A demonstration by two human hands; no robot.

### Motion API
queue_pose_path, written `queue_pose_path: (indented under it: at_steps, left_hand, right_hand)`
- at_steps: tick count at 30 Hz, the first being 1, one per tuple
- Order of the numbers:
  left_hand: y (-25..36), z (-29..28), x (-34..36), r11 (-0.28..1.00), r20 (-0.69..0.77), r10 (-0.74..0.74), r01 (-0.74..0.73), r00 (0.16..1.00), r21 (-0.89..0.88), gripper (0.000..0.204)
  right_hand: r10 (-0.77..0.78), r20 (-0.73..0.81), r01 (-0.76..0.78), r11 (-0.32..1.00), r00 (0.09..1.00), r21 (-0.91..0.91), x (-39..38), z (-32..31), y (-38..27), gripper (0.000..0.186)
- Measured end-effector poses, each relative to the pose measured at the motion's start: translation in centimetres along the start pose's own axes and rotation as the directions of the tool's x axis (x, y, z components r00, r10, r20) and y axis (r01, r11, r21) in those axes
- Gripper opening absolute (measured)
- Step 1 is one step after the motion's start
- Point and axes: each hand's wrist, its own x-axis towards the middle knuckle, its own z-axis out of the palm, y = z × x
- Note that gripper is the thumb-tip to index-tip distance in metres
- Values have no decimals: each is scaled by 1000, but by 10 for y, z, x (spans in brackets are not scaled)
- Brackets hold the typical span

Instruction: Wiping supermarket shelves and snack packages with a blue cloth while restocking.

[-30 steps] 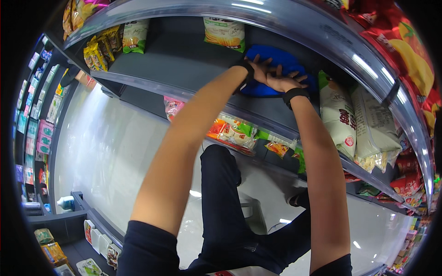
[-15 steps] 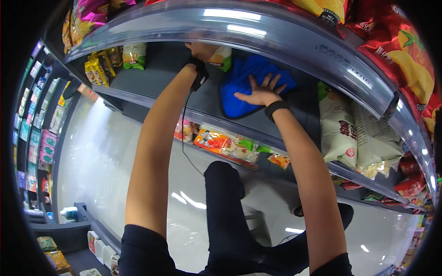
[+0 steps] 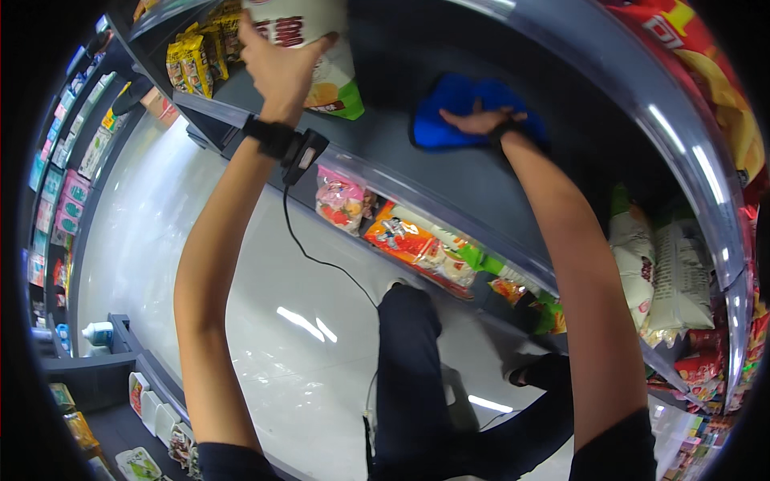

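Observation:
My left hand [image 3: 281, 72] is at the upper left, wrapped against the front of a white and green snack bag [image 3: 333, 76] standing on the dark shelf [image 3: 385, 136]. Its thumb and fingers reach to either side of the bag. A blue cloth [image 3: 449, 100] lies partly bunched on the same shelf, farther right. My right hand [image 3: 485, 120] rests flat over the cloth, fingers stretched out and somewhat blurred. A black device is strapped at my left wrist, with a thin cable hanging from it.
Yellow snack packets [image 3: 192, 64] stand left of my left hand. White snack bags [image 3: 678, 272] sit at the shelf's right end. A clear curved shelf front [image 3: 682, 152] arches above my right arm. Colourful packets [image 3: 409, 236] fill the shelf below. Another rack [image 3: 84, 176] stands far left.
My left hand has moved left with the snack bag, which shows more fully. The right hand and cloth have shifted farther back along the shelf. The view has also moved.

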Motion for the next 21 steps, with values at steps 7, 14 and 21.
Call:
queue_pose_path:
  at_steps: [7, 14, 21]
  left_hand:
    - [53, -83, -40, 964, 139, -109, 139, 984, -228, 100]
    - [91, -95, -102, 991, 247, -37, 66, 968, -112, 104]
    - [215, -112, -188, 942, 435, -6, 151, 900, -299, 111]
  right_hand:
    - [-208, -37, 209, 978, 977, 28, 3, 5, -94, 107]
    - [-419, -152, 420, 907, 895, -28, -107, 35, -72, 66]
    - [-353, -391, 364, 930, 850, -50, -177, 60, 91, 41]
